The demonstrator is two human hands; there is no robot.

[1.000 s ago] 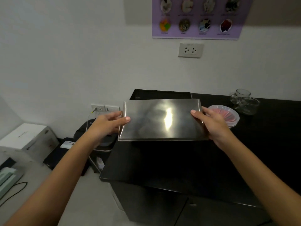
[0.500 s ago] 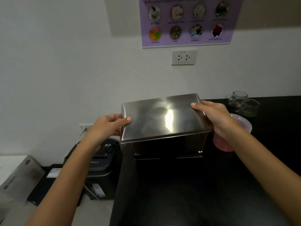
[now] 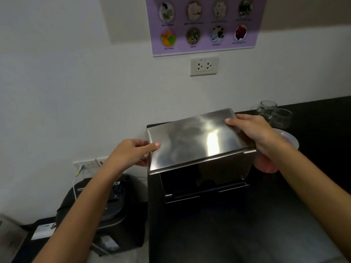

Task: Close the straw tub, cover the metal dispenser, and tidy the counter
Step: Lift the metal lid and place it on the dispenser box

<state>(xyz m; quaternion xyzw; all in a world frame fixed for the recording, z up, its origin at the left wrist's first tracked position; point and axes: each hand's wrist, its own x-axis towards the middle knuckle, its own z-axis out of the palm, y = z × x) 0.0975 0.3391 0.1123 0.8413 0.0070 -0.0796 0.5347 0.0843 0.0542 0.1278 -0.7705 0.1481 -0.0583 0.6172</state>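
— Status of the cover?

— The metal lid (image 3: 193, 141) sits on top of the metal dispenser (image 3: 205, 175), which stands at the back left corner of the black counter (image 3: 237, 234), against the wall. The left hand (image 3: 131, 154) grips the lid's left edge, thumb on top and fingers wrapped under. The right hand (image 3: 252, 131) clasps the right edge the same way. The lid looks slightly tilted, its near edge overhanging the front.

— So which step is this?

— Covering the dispenser, in my judgement, and nearly finished. Next the lid needs pressing down level so that its rim seats all round, then both hands let go.

— And the straw tub?

— A pinkish plastic tub (image 3: 284, 141) stands just right of the dispenser, mostly hidden by the right wrist. I cannot tell whether it is closed.

— Count, please.

— One lid, one dispenser, one tub. Two clear glass vessels (image 3: 273, 112) at the back of the counter. On the wall, one poster (image 3: 205, 25) and one double socket (image 3: 204, 65).
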